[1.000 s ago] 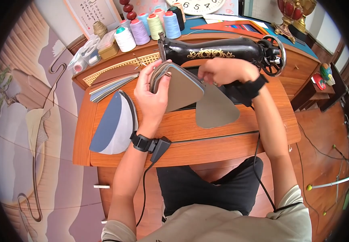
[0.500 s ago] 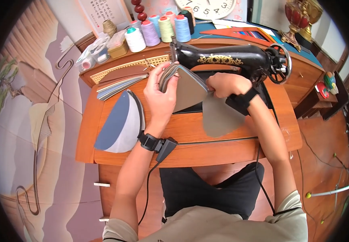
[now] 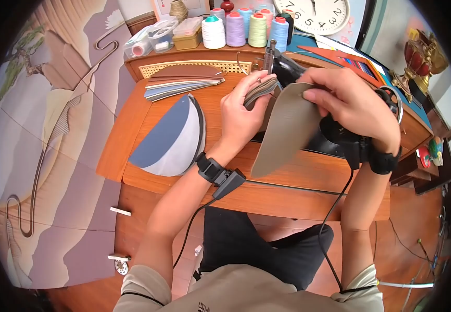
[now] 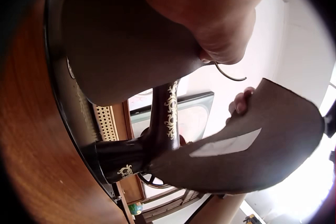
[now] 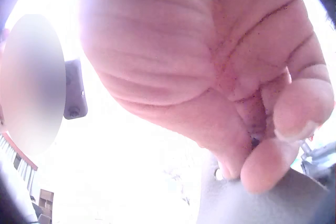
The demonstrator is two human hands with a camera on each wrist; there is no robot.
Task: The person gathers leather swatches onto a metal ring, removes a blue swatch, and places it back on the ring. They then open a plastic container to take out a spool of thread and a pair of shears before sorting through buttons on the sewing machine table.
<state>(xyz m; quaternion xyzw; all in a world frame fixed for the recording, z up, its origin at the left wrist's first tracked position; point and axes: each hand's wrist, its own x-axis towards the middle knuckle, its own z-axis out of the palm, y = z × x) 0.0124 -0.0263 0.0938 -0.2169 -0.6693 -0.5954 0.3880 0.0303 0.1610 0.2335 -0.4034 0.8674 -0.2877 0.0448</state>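
My left hand (image 3: 240,112) grips a stack of thin rounded swatches (image 3: 262,93) by one end, above the wooden table. In the left wrist view the dark face of a held swatch (image 4: 121,40) hangs below that hand. My right hand (image 3: 358,99) pinches a single grey-brown swatch (image 3: 288,125) between thumb and fingers by its upper edge. This swatch hangs tilted, just right of the stack, partly hiding it. Its other face carries a pale label (image 4: 226,142). Up close in the right wrist view, thumb and fingertips meet on the grey sheet (image 5: 294,203).
A black sewing machine (image 4: 163,113) stands behind the hands. Left on the table lie a blue and pale-grey half-round stack (image 3: 168,138) and fanned swatches (image 3: 183,86). Thread spools (image 3: 236,31), plastic boxes (image 3: 186,34) and a clock (image 3: 314,15) line the back.
The right hand has taken hold of the grey-brown swatch and lifted it up beside the stack, turning it steeper. The left hand keeps its grip. The head view has shifted.
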